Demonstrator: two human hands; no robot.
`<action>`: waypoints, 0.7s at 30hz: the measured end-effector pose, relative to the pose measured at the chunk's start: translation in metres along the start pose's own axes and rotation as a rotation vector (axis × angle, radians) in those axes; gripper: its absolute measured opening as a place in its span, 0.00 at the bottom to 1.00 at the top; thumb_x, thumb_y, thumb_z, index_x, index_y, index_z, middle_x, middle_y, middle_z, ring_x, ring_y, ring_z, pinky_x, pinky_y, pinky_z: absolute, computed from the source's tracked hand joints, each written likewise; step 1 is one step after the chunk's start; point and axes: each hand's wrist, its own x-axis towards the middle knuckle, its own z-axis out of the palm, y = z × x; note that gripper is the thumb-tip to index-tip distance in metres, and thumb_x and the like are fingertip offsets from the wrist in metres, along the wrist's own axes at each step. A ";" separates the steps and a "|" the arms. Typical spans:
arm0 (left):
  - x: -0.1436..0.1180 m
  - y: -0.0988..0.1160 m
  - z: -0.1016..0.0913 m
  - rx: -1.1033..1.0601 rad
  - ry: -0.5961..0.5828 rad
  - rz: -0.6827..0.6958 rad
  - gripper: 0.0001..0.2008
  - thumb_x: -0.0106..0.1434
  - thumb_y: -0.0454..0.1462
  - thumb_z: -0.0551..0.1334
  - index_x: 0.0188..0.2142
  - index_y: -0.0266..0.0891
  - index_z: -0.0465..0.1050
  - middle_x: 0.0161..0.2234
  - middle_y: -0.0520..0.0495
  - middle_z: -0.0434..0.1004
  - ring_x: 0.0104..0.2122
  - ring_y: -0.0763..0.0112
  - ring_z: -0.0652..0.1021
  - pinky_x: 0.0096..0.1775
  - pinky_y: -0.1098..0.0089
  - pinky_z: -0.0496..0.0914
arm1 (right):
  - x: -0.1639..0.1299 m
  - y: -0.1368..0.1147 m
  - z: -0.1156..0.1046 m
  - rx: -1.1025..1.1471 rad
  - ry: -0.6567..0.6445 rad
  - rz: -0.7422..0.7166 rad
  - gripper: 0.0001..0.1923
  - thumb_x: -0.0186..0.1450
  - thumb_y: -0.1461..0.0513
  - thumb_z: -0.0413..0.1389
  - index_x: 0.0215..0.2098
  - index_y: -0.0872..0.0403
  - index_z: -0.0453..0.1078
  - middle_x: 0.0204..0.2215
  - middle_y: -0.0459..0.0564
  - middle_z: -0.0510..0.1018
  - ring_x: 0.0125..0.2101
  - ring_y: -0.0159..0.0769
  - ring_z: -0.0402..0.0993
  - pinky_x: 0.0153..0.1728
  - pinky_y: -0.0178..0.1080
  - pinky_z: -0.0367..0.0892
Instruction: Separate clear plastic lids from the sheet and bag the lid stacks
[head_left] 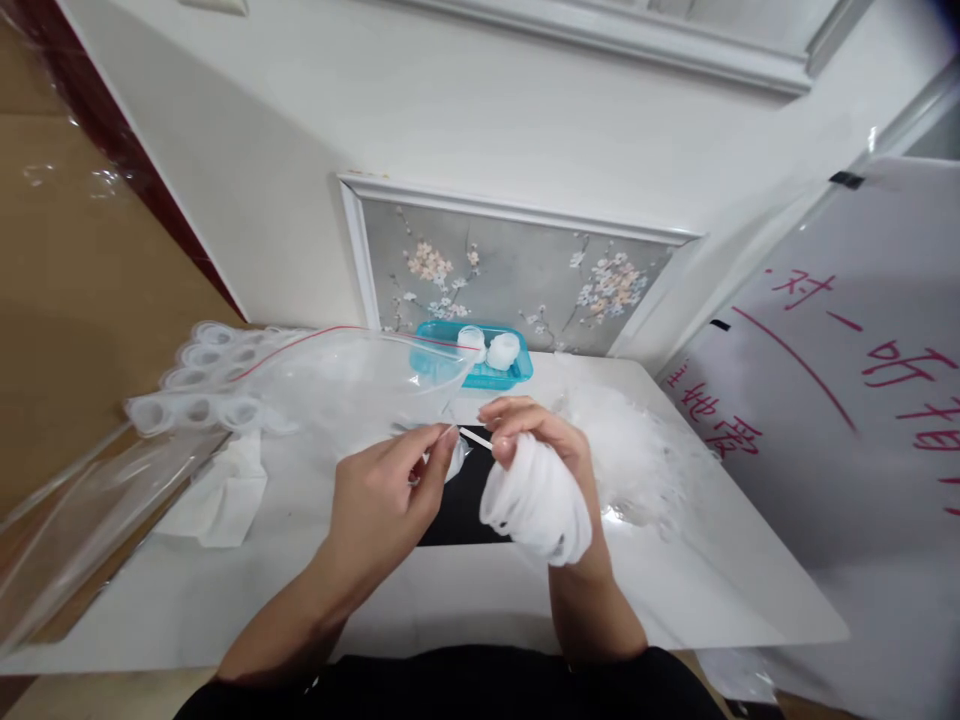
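Note:
My left hand pinches the edge of a clear zip bag with a red seal line, holding it above the white table. My right hand grips a bundle of white elastic bands looped over its fingers. Its thumb and forefinger pinch a thin white strip that reaches toward my left fingertips. Both hands hover over a black mat at the table's middle.
A turquoise tray with two small white cups stands at the back. A heap of white bands lies to the right. Clear bags of plastic cups and folded white paper lie left. A whiteboard with red writing leans at right.

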 end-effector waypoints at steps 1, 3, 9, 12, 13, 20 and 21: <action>-0.001 0.000 0.000 0.003 0.007 0.024 0.06 0.66 0.38 0.59 0.37 0.41 0.75 0.26 0.56 0.78 0.22 0.79 0.74 0.26 0.78 0.64 | -0.001 -0.001 0.004 -0.014 -0.010 0.013 0.03 0.59 0.62 0.63 0.31 0.50 0.73 0.45 0.50 0.76 0.48 0.40 0.71 0.50 0.45 0.67; -0.002 0.002 -0.001 0.003 0.033 0.084 0.05 0.65 0.37 0.60 0.38 0.41 0.74 0.27 0.56 0.79 0.23 0.79 0.75 0.26 0.78 0.65 | -0.002 -0.002 0.010 0.016 -0.021 0.062 0.06 0.57 0.63 0.64 0.29 0.51 0.70 0.51 0.50 0.74 0.52 0.42 0.70 0.52 0.46 0.66; -0.006 0.007 -0.014 -0.049 0.024 0.269 0.07 0.65 0.32 0.60 0.42 0.38 0.73 0.32 0.52 0.80 0.29 0.76 0.78 0.32 0.76 0.69 | -0.003 -0.002 0.014 0.202 -0.097 0.187 0.08 0.61 0.62 0.60 0.37 0.49 0.66 0.38 0.46 0.80 0.39 0.36 0.77 0.43 0.41 0.71; -0.011 0.009 -0.022 -0.086 0.002 0.335 0.12 0.63 0.31 0.61 0.47 0.37 0.72 0.33 0.51 0.80 0.29 0.76 0.78 0.33 0.75 0.70 | -0.006 -0.003 0.014 0.060 -0.124 0.129 0.09 0.60 0.62 0.60 0.40 0.50 0.71 0.33 0.44 0.79 0.35 0.34 0.76 0.40 0.38 0.70; -0.013 0.009 -0.024 -0.082 -0.021 0.353 0.13 0.63 0.31 0.62 0.48 0.38 0.72 0.33 0.51 0.80 0.29 0.76 0.78 0.33 0.75 0.70 | -0.008 -0.002 0.015 0.015 -0.120 0.110 0.08 0.59 0.62 0.60 0.38 0.50 0.73 0.31 0.44 0.79 0.33 0.34 0.76 0.39 0.37 0.69; -0.001 -0.010 -0.069 -0.072 0.064 0.392 0.14 0.62 0.36 0.63 0.48 0.41 0.72 0.43 0.47 0.77 0.41 0.67 0.77 0.41 0.67 0.72 | -0.002 0.009 0.010 0.121 0.144 -0.140 0.03 0.61 0.61 0.58 0.34 0.51 0.72 0.28 0.45 0.77 0.33 0.37 0.76 0.39 0.42 0.71; 0.007 -0.016 -0.080 -0.041 0.143 0.376 0.14 0.62 0.35 0.63 0.48 0.43 0.73 0.44 0.48 0.77 0.43 0.65 0.76 0.44 0.63 0.72 | 0.006 0.007 0.007 0.177 0.167 -0.186 0.03 0.61 0.61 0.58 0.33 0.51 0.72 0.27 0.44 0.76 0.31 0.37 0.75 0.38 0.43 0.72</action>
